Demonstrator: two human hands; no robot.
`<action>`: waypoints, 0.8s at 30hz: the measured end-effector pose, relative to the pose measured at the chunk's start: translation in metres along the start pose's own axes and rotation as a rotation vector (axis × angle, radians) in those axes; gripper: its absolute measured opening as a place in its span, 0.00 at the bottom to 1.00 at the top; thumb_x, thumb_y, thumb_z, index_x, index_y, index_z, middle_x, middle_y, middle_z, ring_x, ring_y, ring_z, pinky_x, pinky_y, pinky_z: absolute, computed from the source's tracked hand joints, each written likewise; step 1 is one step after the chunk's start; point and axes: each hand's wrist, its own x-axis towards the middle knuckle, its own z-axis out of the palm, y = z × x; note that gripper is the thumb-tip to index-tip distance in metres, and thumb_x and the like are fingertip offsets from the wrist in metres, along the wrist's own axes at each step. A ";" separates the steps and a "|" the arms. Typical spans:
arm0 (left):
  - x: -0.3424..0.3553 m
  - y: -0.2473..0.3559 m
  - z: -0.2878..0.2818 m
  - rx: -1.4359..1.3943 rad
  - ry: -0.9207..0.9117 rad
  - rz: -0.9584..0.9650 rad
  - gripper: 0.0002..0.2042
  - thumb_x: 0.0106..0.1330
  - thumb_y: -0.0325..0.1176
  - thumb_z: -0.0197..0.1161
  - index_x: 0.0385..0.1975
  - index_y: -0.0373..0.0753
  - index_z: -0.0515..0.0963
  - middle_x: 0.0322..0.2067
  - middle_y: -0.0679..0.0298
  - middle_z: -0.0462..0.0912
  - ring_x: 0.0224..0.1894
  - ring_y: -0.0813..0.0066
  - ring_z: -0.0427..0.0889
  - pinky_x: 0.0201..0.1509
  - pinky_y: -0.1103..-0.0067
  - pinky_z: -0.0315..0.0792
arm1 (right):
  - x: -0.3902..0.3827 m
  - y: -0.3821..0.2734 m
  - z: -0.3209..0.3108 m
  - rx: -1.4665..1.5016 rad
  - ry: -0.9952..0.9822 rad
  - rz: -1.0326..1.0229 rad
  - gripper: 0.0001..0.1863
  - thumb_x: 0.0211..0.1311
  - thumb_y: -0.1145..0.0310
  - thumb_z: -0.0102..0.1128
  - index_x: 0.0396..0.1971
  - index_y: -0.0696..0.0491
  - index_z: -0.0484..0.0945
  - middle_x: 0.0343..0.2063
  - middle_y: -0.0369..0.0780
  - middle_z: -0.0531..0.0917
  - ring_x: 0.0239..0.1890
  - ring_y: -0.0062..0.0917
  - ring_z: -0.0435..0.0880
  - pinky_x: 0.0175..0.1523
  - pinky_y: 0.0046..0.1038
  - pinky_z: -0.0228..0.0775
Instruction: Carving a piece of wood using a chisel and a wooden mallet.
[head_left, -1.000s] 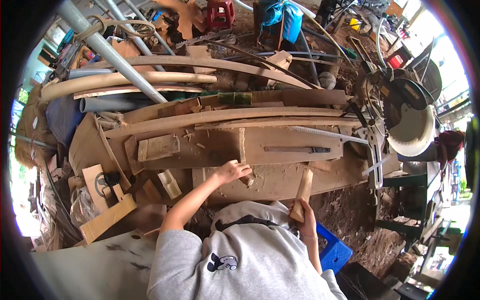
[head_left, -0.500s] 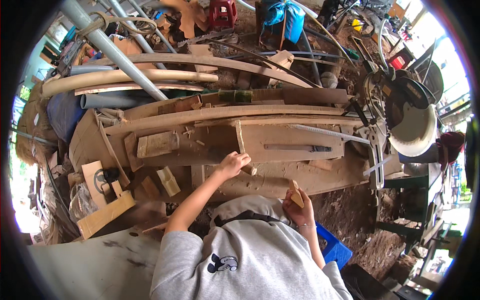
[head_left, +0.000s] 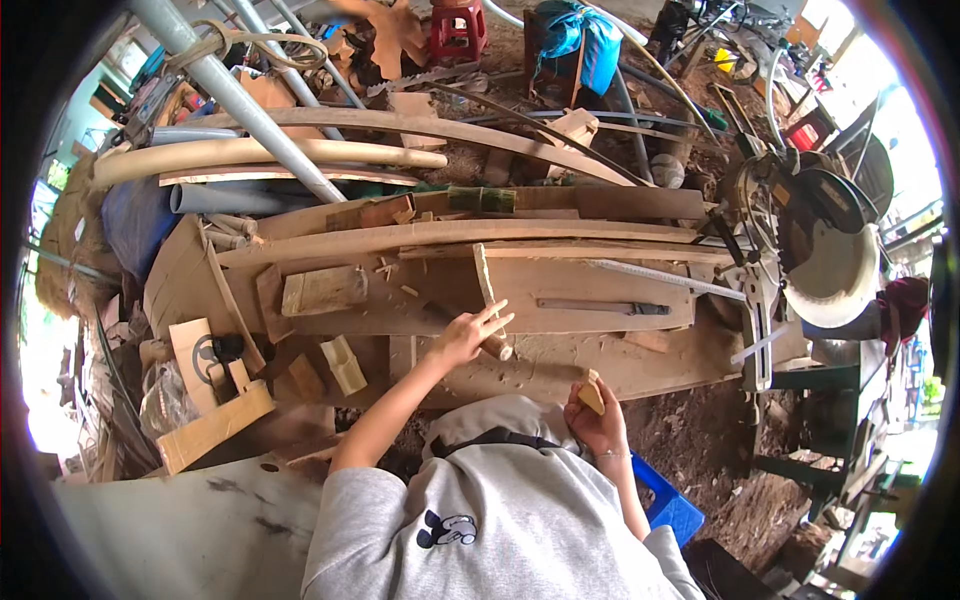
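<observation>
Wooden block (head_left: 593, 397) is held in the narrow grip of the right hand (head_left: 599, 424), near the edge of the counter (head_left: 545, 368). The left hand (head_left: 463, 338) is partly spread over a round stick (head_left: 497, 347); whether it is gripped cannot be told

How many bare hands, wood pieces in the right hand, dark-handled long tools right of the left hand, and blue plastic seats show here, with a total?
Left hand and right hand: 2
Held wood piece: 1
Dark-handled long tool: 1
Blue plastic seat, partly hidden: 1
Total: 5
</observation>
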 end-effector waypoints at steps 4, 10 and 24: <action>-0.015 -0.018 -0.002 0.044 0.106 0.068 0.33 0.39 0.19 0.59 0.53 0.45 0.68 0.55 0.63 0.66 0.37 0.63 0.77 0.44 0.73 0.72 | -0.001 0.002 0.007 0.001 -0.007 0.024 0.13 0.61 0.57 0.48 0.37 0.51 0.69 0.31 0.38 0.77 0.33 0.25 0.77 0.36 0.29 0.68; 0.003 -0.005 -0.072 -0.255 0.799 -0.146 0.09 0.54 0.30 0.63 0.34 0.37 0.76 0.32 0.62 0.81 0.30 0.76 0.80 0.39 0.78 0.74 | 0.004 0.003 0.007 -0.012 0.034 0.006 0.12 0.61 0.57 0.47 0.36 0.50 0.69 0.31 0.39 0.78 0.33 0.26 0.77 0.36 0.28 0.68; 0.096 -0.021 -0.104 -0.908 1.461 -0.198 0.11 0.57 0.28 0.62 0.17 0.37 0.68 0.12 0.71 0.69 0.11 0.88 0.64 0.14 0.88 0.57 | 0.018 -0.001 0.013 0.057 0.009 -0.084 0.07 0.58 0.61 0.52 0.31 0.47 0.71 0.28 0.36 0.78 0.33 0.25 0.77 0.32 0.26 0.64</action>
